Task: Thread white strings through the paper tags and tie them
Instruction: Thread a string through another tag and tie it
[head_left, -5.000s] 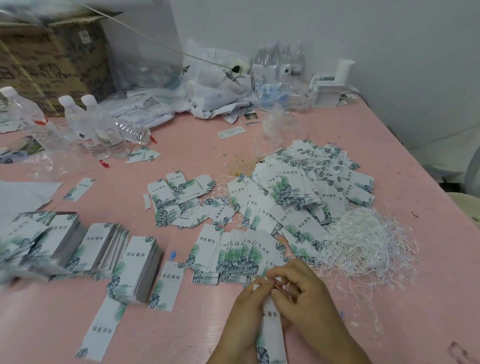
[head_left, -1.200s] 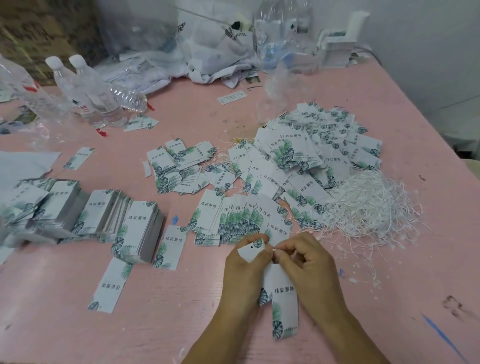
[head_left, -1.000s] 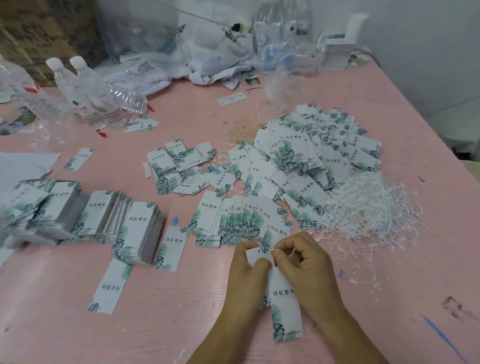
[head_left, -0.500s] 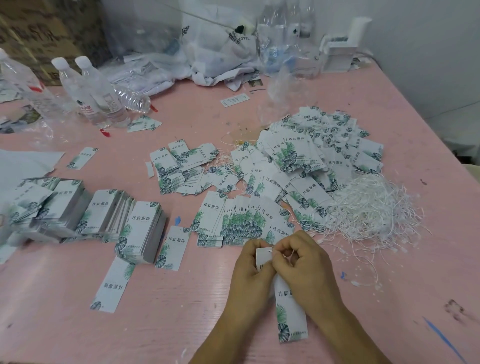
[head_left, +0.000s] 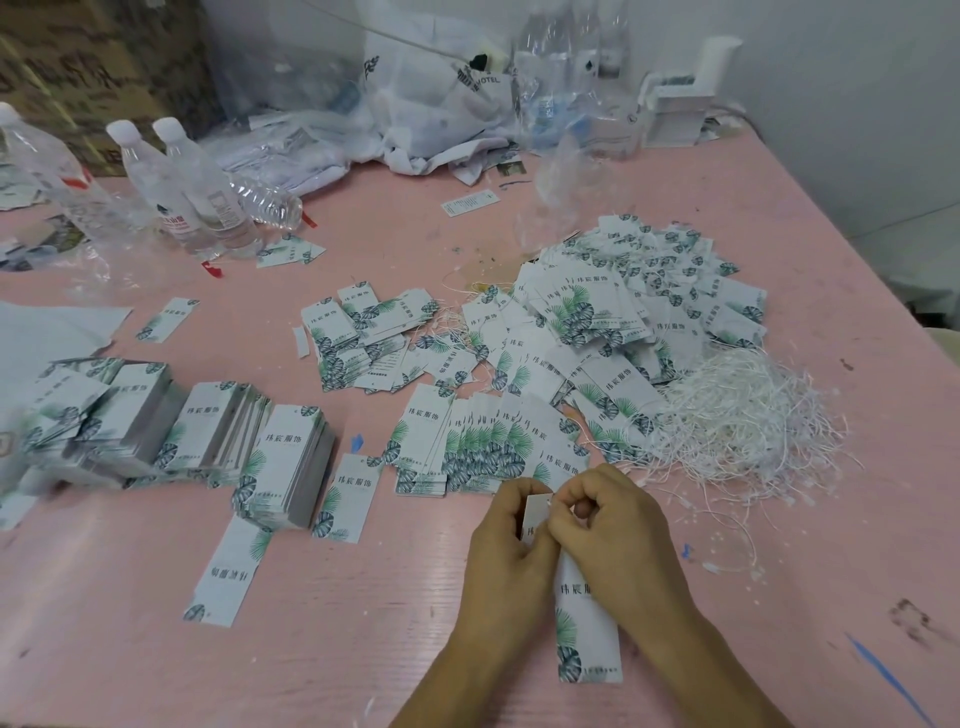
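Paper tags (head_left: 587, 618) sit pinched at their top end between both hands, left hand (head_left: 506, 566) and right hand (head_left: 610, 540), low over the bench (head_left: 363, 649) at 6 o'clock; the string there is too fine to confirm. Strung tags (head_left: 639, 317) appear heaped at 1 o'clock. Unstrung stacks (head_left: 208, 441) at 9 o'clock and loose white strings (head_left: 748, 421) at 3 o'clock remain, so I judge much work outstanding.

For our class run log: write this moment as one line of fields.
step: threading | left hand: holds tag | right hand: pinches at tag's top | string pile: right of hands | table: pink
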